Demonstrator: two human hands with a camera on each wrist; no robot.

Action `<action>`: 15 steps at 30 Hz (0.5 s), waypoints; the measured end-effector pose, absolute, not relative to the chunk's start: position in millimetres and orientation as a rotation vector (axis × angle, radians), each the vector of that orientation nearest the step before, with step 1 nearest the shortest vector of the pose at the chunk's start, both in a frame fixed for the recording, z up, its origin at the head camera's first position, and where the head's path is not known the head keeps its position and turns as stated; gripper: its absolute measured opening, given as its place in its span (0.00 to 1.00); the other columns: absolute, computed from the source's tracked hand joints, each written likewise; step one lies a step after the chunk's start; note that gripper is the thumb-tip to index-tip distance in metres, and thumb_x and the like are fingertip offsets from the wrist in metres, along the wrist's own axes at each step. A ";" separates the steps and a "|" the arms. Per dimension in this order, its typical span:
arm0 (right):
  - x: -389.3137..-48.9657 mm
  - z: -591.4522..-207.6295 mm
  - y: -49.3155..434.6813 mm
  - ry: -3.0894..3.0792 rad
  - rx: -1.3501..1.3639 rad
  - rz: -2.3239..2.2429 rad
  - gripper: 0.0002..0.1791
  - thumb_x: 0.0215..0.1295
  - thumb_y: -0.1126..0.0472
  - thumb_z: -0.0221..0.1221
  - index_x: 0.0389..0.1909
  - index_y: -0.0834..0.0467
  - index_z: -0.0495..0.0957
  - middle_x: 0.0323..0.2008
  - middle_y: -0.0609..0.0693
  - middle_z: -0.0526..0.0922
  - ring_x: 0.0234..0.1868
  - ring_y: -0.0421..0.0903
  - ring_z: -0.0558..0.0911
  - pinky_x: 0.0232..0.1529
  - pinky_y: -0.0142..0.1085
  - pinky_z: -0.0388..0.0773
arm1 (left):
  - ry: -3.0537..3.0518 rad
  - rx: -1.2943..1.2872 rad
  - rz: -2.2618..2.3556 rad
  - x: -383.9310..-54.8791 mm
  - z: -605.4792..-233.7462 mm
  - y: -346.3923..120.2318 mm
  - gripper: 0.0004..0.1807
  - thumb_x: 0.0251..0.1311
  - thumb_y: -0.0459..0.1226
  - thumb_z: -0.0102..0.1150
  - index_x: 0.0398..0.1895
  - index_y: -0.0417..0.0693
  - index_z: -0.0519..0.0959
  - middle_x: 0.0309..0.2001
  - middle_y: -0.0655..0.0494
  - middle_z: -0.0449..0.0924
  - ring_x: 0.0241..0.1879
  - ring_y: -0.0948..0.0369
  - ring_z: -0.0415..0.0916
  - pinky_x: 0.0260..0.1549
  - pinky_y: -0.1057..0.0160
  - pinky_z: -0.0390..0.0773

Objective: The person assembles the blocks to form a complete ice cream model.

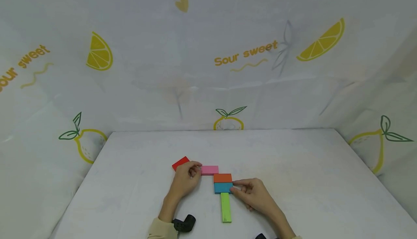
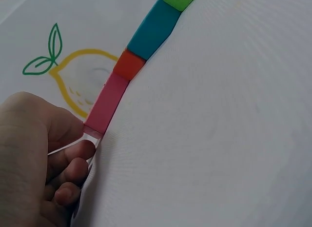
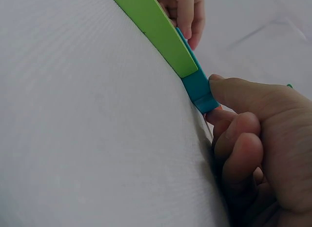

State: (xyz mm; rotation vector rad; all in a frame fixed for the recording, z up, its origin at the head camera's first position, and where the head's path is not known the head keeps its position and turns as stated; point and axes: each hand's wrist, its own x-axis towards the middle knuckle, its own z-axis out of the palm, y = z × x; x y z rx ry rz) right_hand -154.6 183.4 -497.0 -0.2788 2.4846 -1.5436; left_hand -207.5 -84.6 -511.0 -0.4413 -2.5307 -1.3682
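My left hand (image 1: 185,179) has its fingertips right at the left end of a pink block (image 1: 210,170); its other fingers are loosely bent. Behind that hand a red block (image 1: 180,162) lies at a slant, partly hidden. An orange block (image 1: 223,178) and a blue block (image 1: 223,187) lie long side to long side, just below the pink one's right end. My right hand (image 1: 257,195) touches their right ends, the thumb on the blue block and the index fingertip beside the orange. From the blue block's lower side a light green block (image 1: 226,208) runs toward me.
All the blocks lie flat on a white-covered table (image 1: 309,166). A white cloth (image 1: 146,69) printed with lemons and lettering rises behind and at both sides. A black device (image 1: 184,223) is strapped to my left wrist.
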 end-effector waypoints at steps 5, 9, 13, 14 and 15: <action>-154.0 -496.3 183.9 2.480 -0.287 -1.554 0.23 0.65 0.51 0.68 0.52 0.65 0.85 0.14 0.44 0.73 0.07 0.33 0.68 0.12 0.23 0.61 | -2.548 -0.454 -1.352 -207.3 -511.7 -81.8 0.08 0.62 0.31 0.64 0.43 0.46 0.86 0.29 0.62 0.81 0.27 0.71 0.70 0.31 0.72 0.76; -153.8 -495.6 184.2 2.468 -0.286 -1.566 0.23 0.65 0.52 0.68 0.53 0.65 0.85 0.14 0.44 0.72 0.07 0.34 0.68 0.12 0.23 0.61 | -2.573 -0.466 -1.312 -206.2 -512.8 -78.4 0.08 0.63 0.33 0.65 0.44 0.47 0.86 0.29 0.62 0.80 0.27 0.71 0.69 0.30 0.72 0.75; -153.8 -495.3 184.4 2.455 -0.288 -1.580 0.23 0.65 0.53 0.69 0.53 0.65 0.84 0.14 0.45 0.72 0.07 0.35 0.68 0.12 0.23 0.61 | -2.582 -0.470 -1.264 -204.4 -512.9 -74.6 0.08 0.64 0.34 0.65 0.45 0.48 0.87 0.28 0.63 0.79 0.27 0.71 0.68 0.29 0.73 0.73; -153.9 -495.3 184.4 2.451 -0.288 -1.585 0.23 0.65 0.53 0.69 0.53 0.65 0.85 0.14 0.45 0.72 0.07 0.35 0.69 0.12 0.23 0.61 | -2.580 -0.472 -1.252 -204.0 -512.7 -73.7 0.08 0.64 0.34 0.65 0.45 0.48 0.87 0.28 0.62 0.79 0.27 0.71 0.68 0.29 0.73 0.72; -153.9 -495.4 184.5 2.447 -0.288 -1.590 0.23 0.65 0.53 0.69 0.53 0.65 0.85 0.15 0.45 0.73 0.07 0.35 0.69 0.12 0.23 0.61 | -2.579 -0.471 -1.242 -203.6 -512.7 -72.8 0.08 0.64 0.35 0.65 0.45 0.48 0.87 0.28 0.62 0.79 0.27 0.71 0.68 0.29 0.73 0.72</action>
